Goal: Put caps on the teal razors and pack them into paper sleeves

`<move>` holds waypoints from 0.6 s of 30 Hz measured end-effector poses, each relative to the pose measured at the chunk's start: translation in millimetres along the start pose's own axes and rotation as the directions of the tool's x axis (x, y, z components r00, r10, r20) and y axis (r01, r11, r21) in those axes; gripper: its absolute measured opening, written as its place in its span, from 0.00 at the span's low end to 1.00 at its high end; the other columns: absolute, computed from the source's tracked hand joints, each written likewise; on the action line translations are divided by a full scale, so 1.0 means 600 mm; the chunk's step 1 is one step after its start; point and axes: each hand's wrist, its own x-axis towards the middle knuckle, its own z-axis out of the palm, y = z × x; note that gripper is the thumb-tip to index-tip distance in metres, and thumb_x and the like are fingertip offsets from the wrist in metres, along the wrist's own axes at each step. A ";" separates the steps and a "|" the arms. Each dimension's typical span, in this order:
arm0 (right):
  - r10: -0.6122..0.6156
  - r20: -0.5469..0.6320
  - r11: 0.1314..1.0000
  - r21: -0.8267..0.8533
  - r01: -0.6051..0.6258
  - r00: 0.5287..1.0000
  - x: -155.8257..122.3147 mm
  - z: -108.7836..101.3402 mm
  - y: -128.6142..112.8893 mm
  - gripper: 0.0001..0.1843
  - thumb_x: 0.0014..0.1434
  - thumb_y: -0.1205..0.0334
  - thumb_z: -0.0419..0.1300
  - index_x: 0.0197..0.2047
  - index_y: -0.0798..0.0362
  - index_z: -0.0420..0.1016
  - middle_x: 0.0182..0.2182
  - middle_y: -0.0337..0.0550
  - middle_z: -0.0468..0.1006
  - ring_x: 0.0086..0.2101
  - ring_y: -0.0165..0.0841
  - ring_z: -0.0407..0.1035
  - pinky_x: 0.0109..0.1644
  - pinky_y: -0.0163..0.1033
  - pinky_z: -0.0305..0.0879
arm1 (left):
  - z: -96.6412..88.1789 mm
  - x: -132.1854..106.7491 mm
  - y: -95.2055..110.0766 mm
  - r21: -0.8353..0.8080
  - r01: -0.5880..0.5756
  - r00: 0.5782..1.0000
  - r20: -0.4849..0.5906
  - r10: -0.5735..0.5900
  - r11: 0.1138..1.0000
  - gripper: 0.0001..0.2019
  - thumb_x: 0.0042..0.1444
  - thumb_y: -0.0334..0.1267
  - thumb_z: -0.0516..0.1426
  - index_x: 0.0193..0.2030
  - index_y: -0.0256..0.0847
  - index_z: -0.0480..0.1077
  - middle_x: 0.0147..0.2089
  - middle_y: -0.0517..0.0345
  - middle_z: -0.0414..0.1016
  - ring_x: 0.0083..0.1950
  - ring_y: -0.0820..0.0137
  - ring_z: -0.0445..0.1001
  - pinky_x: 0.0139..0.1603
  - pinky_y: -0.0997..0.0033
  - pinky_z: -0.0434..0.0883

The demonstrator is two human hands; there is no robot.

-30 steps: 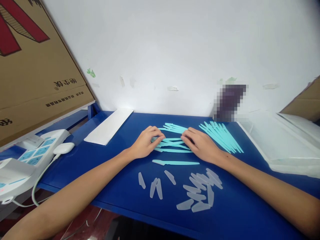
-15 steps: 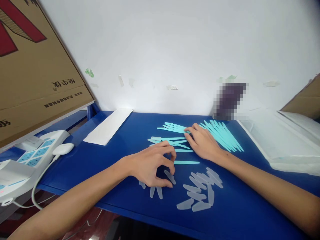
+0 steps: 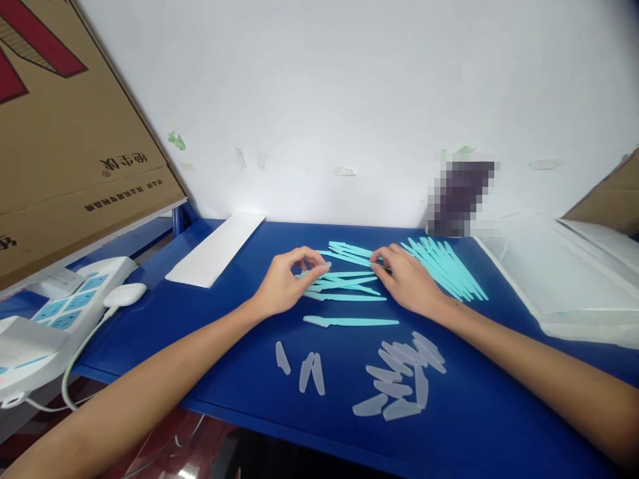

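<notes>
My left hand (image 3: pixel 285 281) is closed in a pinch on a small translucent blade cap (image 3: pixel 328 265), above the left ends of the turquoise eyebrow razors (image 3: pixel 344 287). My right hand (image 3: pixel 407 278) has its thumb and fingertips closed at the handle end of a turquoise razor (image 3: pixel 357 261) in the upper group; the fingers partly hide the grip. One separate razor (image 3: pixel 359 322) lies nearer to me, blade end to the left. Three loose translucent caps (image 3: pixel 304 372) rest below my left forearm's reach, and a pile of several more caps (image 3: pixel 399 376) lies to their right.
More razors lie fanned in a pile (image 3: pixel 446 269) behind my right hand. A white flat strip (image 3: pixel 217 249) sits at the back left of the blue table (image 3: pixel 239 379). A power strip (image 3: pixel 80 299) with a white cable stands left, a clear plastic-covered tray (image 3: pixel 534 286) right.
My left hand has moved up and away from the loose caps, carrying one cap to the razors. My right hand stays almost in place, its fingertips drawn in slightly.
</notes>
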 end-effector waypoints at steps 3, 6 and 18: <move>-0.011 0.016 1.000 -0.009 0.011 1.000 -0.001 -0.002 -0.001 0.11 0.70 0.58 0.48 0.45 0.50 0.71 0.39 0.46 0.71 0.35 0.38 0.68 0.39 0.44 0.62 | -0.009 0.013 -0.034 0.017 0.099 0.993 -0.060 -0.098 0.995 0.10 0.62 0.47 0.62 0.41 0.42 0.78 0.41 0.54 0.80 0.41 0.65 0.76 0.40 0.67 0.69; -0.007 0.041 1.000 -0.020 0.008 0.999 -0.002 -0.003 -0.002 0.13 0.71 0.58 0.47 0.46 0.49 0.73 0.38 0.46 0.71 0.35 0.38 0.68 0.40 0.44 0.62 | -0.014 0.022 -0.054 -0.002 0.172 0.982 -0.081 -0.171 0.985 0.12 0.60 0.47 0.63 0.42 0.42 0.79 0.41 0.53 0.81 0.42 0.64 0.77 0.38 0.67 0.68; 0.061 0.086 0.996 -0.067 -0.055 0.994 0.002 -0.007 -0.012 0.14 0.71 0.57 0.46 0.39 0.51 0.68 0.39 0.49 0.73 0.35 0.40 0.69 0.39 0.45 0.61 | -0.014 0.026 -0.060 -0.072 0.230 0.963 -0.126 -0.238 0.970 0.14 0.55 0.48 0.65 0.41 0.40 0.80 0.39 0.51 0.80 0.39 0.65 0.74 0.35 0.69 0.67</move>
